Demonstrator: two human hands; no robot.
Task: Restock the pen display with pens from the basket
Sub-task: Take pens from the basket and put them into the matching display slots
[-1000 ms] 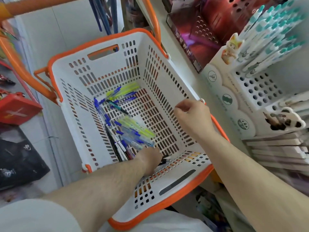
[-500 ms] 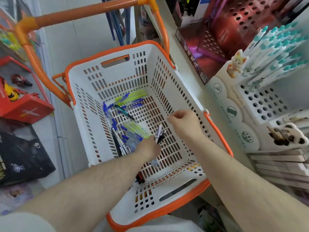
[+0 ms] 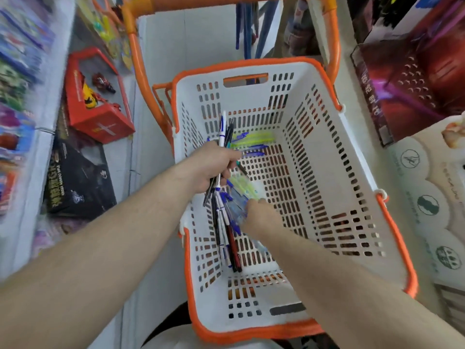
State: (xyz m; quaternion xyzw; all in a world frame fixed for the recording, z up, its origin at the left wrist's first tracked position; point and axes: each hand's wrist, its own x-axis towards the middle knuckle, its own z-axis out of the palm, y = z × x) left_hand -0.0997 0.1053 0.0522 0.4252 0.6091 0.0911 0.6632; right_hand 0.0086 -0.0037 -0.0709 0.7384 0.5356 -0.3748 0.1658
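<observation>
A white basket (image 3: 357,192) with an orange rim fills the middle of the view. My left hand (image 3: 214,165) is raised inside it, shut on a bundle of pens (image 3: 222,137) that stick up past my fingers. My right hand (image 3: 259,212) reaches down onto the loose pens (image 3: 232,238) lying along the basket's left floor; its fingers are hidden, so its grip cannot be told. Blue and yellow-green pens (image 3: 254,139) lie further back. The white pen display (image 3: 425,187) stands at the right edge, with only its lower front showing.
The basket's orange handle (image 3: 141,69) arches over the far end. A red box (image 3: 95,102) and a black box (image 3: 78,177) lie on the shelf at left. A dark red display box (image 3: 402,79) stands at the upper right.
My left hand has lifted out of the pile with a bundle of pens. My right hand has dropped from the basket's right wall down onto the pens. The view has swung left.
</observation>
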